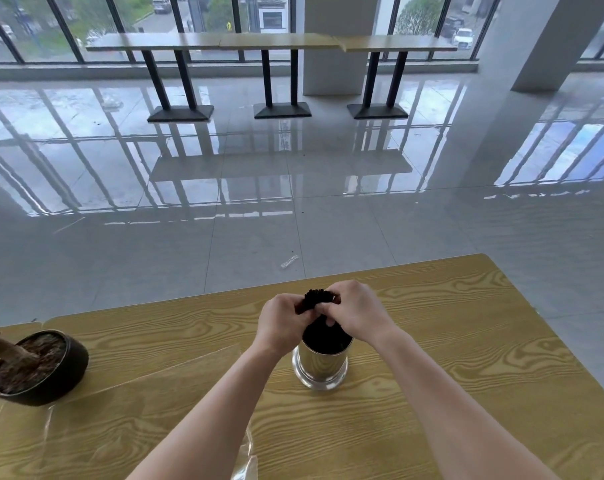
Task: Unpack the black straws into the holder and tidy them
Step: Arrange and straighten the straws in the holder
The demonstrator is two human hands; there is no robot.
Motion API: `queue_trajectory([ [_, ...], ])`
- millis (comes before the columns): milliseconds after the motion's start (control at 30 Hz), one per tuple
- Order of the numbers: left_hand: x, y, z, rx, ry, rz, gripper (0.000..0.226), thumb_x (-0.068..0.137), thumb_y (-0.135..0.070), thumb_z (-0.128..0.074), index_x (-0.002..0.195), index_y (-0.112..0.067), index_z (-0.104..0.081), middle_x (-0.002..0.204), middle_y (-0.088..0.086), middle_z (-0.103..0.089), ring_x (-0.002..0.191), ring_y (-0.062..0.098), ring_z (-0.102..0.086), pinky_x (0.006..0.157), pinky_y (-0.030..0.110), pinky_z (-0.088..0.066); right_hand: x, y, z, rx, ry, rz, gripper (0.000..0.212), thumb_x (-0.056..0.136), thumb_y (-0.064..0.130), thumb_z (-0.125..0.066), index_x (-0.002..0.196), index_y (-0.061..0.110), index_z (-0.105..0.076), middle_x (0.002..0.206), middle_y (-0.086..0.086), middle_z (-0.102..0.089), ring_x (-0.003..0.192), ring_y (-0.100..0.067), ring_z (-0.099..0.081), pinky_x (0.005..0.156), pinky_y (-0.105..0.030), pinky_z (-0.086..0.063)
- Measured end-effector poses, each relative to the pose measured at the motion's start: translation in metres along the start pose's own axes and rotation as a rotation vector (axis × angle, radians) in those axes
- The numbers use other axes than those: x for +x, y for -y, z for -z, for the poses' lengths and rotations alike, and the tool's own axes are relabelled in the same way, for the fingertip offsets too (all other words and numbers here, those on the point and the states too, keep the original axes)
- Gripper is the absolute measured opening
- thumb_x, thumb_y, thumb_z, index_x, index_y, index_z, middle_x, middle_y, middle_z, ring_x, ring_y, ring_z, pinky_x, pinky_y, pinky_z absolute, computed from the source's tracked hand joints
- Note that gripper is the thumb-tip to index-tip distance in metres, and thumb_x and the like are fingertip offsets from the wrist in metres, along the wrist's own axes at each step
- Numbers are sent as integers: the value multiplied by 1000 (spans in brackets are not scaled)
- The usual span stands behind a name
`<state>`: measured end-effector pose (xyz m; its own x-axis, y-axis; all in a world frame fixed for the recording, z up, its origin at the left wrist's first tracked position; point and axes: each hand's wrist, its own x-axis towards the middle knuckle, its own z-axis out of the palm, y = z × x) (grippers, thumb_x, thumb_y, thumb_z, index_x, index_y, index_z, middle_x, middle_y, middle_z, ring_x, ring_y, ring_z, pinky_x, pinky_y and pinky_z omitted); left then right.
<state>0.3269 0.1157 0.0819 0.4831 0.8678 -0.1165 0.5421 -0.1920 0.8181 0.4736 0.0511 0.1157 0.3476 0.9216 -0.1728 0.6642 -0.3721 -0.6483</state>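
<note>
fingers of both hands are curled in and clamped on the bundle of black straws. the left hand grips it from one side and the right hand from the other, the two hands nearly touching just above the rim. the straws stand with their lower ends inside the shiny metal holder, and their tops poke out above the knuckles, leaning a little to the left.

these look like light, thin, smooth things: each one likely bends easily, but packed together they should feel fairly stiff. they will probably slide past one another, so a grip round the upper part of the bundle, loosened a little at a time, seems the way to let them settle level. the polished holder may be slippery and could tip if pulled sideways.

it stands on a wood-grain surface. clear plastic wrapping lies near the front edge. well apart to the left sits a dark plant pot. a small scrap of wrapper lies on the floor beyond.
</note>
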Motion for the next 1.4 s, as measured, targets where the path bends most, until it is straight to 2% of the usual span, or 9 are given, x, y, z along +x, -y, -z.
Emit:
queue_trajectory([
  [133, -1, -1, 3, 23, -34, 29, 7, 87, -29, -74, 90, -23, -76, 73, -1, -70, 70, 15, -64, 66, 36, -52, 3, 6, -1, -31, 49, -29, 21, 87, 34, -72, 76, 16, -68, 64, 3, -74, 68, -9, -69, 61, -26, -49],
  [267, -11, 7, 2, -29, -95, 79, 52, 79, -27, -82, 128, -24, -67, 87, -9, -68, 81, 9, -64, 75, 26, -50, -2, 2, -8, -28, 23, -21, 21, 85, 33, -74, 93, 14, -71, 80, -1, -74, 81, -18, -69, 72, -34, -56],
  [467, -22, 22, -1, -145, -170, 105, 37, 79, -29, -84, 115, -25, -73, 86, -9, -71, 76, 3, -64, 74, 23, -53, -13, -23, -9, 31, -104, -46, 55, 86, 30, -76, 138, 22, -57, 87, 7, -67, 87, -14, -64, 75, -26, -46],
  [600, -22, 19, -3, -170, -200, 89, 23, 83, -25, -81, 106, -21, -78, 82, -7, -73, 75, 7, -67, 77, 31, -58, -16, -32, -9, 38, -147, -35, 48, 90, 28, -72, 135, 21, -59, 84, 11, -63, 85, -13, -63, 74, -25, -46],
  [800, -9, 4, 2, -96, -246, 3, 34, 88, -28, -76, 121, -23, -71, 90, -7, -68, 76, 7, -59, 74, 26, -49, -14, -24, -11, 2, -129, 16, 38, 96, 25, -63, 134, 21, -62, 116, -1, -72, 100, -15, -63, 79, -25, -45],
  [967, 4, -6, 6, -41, -160, -30, 33, 93, -29, -69, 125, -22, -70, 94, -12, -70, 86, 11, -65, 86, 33, -54, -12, -24, -11, -6, -117, 34, 38, 97, 24, -61, 134, 20, -62, 122, 0, -72, 110, -20, -65, 82, -25, -44],
  [1067, 8, -7, 8, -34, -122, -31, 23, 93, -24, -70, 115, -21, -76, 95, -7, -77, 92, 15, -70, 90, 36, -56, -12, -25, -11, 4, -100, 32, 36, 96, 22, -60, 132, 21, -64, 114, 1, -73, 100, -18, -64, 81, -28, -48],
  [1167, 9, -7, 8, -32, -114, -48, 13, 91, -18, -71, 97, -21, -82, 80, -9, -77, 78, 9, -71, 79, 34, -60, -10, -25, -11, 23, -113, 36, 35, 96, 22, -61, 131, 22, -64, 106, 3, -72, 91, -13, -60, 77, -26, -45],
  [1400, 3, 0, 9, -63, -232, -89, 8, 89, -17, -74, 90, -18, -81, 80, -13, -76, 78, 5, -72, 77, 27, -59, -7, -18, -13, 28, -142, 58, 36, 96, 27, -62, 131, 20, -65, 112, 2, -73, 102, -17, -66, 81, -27, -48],
])
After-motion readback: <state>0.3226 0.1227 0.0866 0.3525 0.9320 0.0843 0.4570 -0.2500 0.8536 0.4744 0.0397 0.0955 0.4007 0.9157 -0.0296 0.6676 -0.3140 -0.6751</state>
